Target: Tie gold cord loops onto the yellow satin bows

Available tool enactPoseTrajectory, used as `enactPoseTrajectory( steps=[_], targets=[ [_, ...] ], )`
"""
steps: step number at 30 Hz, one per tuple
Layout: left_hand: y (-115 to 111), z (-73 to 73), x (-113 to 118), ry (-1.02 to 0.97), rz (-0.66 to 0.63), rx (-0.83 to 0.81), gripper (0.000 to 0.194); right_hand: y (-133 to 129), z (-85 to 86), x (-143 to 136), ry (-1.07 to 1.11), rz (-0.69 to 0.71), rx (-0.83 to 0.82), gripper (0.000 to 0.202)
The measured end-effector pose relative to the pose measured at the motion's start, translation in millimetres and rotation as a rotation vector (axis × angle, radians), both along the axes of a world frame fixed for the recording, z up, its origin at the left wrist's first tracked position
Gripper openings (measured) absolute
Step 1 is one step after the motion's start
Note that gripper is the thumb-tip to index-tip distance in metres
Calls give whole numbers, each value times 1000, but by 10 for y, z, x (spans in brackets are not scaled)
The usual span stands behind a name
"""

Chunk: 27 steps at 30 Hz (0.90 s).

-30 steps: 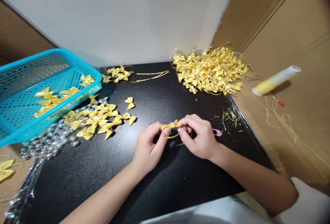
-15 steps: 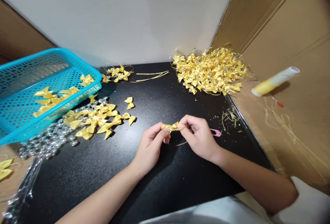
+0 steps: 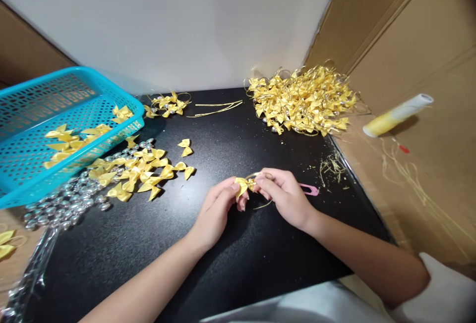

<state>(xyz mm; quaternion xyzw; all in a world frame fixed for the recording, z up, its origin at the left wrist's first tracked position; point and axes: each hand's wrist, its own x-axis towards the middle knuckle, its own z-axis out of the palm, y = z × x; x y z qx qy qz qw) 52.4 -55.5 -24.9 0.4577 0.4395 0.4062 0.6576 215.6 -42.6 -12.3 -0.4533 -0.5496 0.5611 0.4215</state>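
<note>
Over the middle of the black table [image 3: 156, 248], my left hand [image 3: 219, 209] pinches the left side of a yellow bow [image 3: 242, 186]. The fingers of my right hand [image 3: 284, 195] are closed on the bow's right side, with a thin gold cord looping at the fingertips. A loose cord end hangs below, between the hands. Just beyond my right hand lies a pink clip [image 3: 309, 189], partly hidden by it. Loose yellow bows [image 3: 148, 169] lie to the left of my hands.
A blue basket [image 3: 139, 124] holding bows stands at the left, beside silvery beads [image 3: 67, 203]. A heap of corded bows [image 3: 305, 102] is at the back right. Gold cords [image 3: 219, 109], cord scraps [image 3: 332, 167] and a tube [image 3: 397, 115] lie around.
The bow between my hands has turned, showing more of its yellow loop. My right fingers have closed nearer to it, and the cord now curves above. The view has shifted slightly.
</note>
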Motion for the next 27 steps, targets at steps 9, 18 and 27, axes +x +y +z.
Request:
enactPoseTrajectory(
  steps=[9,18,27],
  targets=[
    [16,-42,4,-39,52,-53,34,7,-12,9,11,1,-78,24],
    [-49,-59,-52,272,-26,242,32,536,144,523,104,-381,-202,22],
    [-35,-44,-44,365,-52,404,35,1217,537,1336,-99,-598,-132,17]
  ],
)
